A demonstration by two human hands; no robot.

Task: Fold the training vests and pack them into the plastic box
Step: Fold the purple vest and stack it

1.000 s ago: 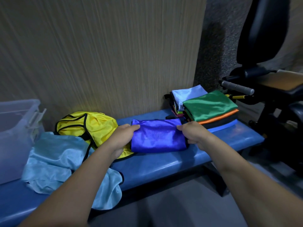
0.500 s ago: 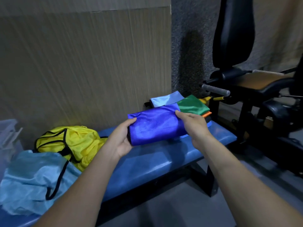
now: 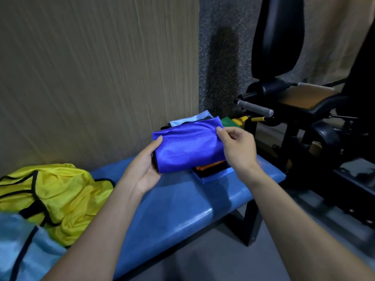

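A folded royal-blue vest [image 3: 188, 145] hangs in the air over the blue bench [image 3: 182, 199]. My left hand [image 3: 145, 169] grips its left end from below, and my right hand [image 3: 235, 148] pinches its right edge. Right behind and under it lies a stack of folded vests [image 3: 213, 169], mostly hidden; orange, black, green and pale blue layers show. A crumpled yellow vest with black trim [image 3: 52, 195] lies on the bench at the left, and a light-blue vest [image 3: 26, 246] lies at the lower left. The plastic box is out of view.
A wood-grain wall panel [image 3: 97, 78] runs behind the bench. To the right stands a black gym machine [image 3: 304, 110] with a padded seat and a grey-gripped handle [image 3: 255, 108]. Grey floor lies below the bench edge.
Both hands lifted the folded blue vest off the bench and carried it right, over the stack of folded vests. My view swung right, so the plastic box left the frame.
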